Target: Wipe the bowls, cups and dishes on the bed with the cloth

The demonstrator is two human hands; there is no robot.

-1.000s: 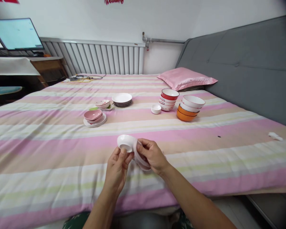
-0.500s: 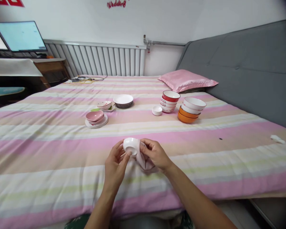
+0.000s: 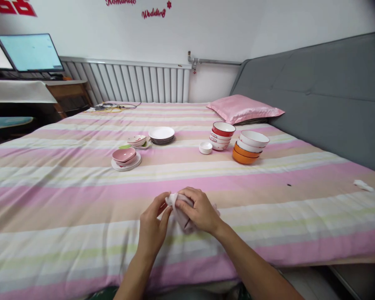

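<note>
Striped bed (image 3: 81,200). Pale cloth (image 3: 183,218): right hand (image 3: 201,210) clutches its right side; left hand (image 3: 151,225) at left end, grip unclear.

Soft, even light fills your bright view; the pink pillow (image 3: 245,108) gleams, a monitor (image 3: 31,52) glows, the upper-right corner darkens.

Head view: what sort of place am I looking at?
Likely a bedroom: there's a broad bed with a striped cover, a pink pillow towards its far right, and a grey padded headboard.
</note>
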